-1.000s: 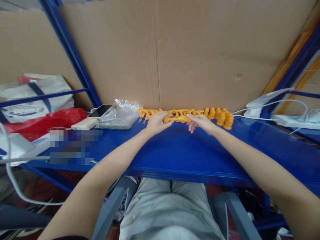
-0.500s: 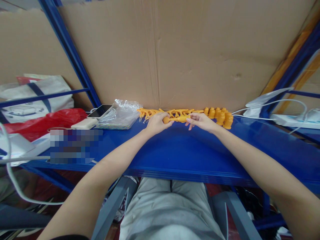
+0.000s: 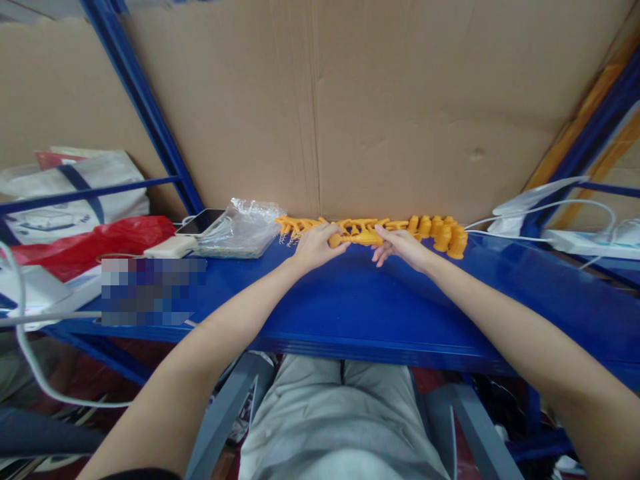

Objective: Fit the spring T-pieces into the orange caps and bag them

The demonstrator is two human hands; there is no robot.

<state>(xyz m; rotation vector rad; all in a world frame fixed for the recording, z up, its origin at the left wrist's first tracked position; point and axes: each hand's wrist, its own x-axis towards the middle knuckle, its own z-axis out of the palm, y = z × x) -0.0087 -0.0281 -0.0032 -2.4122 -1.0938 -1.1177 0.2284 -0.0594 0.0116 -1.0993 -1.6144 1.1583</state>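
Orange and slim, the piece [image 3: 365,238] lies between my hands, over the far side of the blue table [image 3: 360,307]. My left hand [image 3: 316,247] is curled narrow around its rounded end; my right hand [image 3: 403,248] meets the other end, lower fingers loose — whether it pinches, I cannot tell. Branching orange parts [image 3: 360,224] line the cardboard [image 3: 400,107] behind.

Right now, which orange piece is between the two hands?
The orange piece reaching from left hand to right hand; the branching pieces lie behind it, the chunky pieces behind and beyond the right hand.
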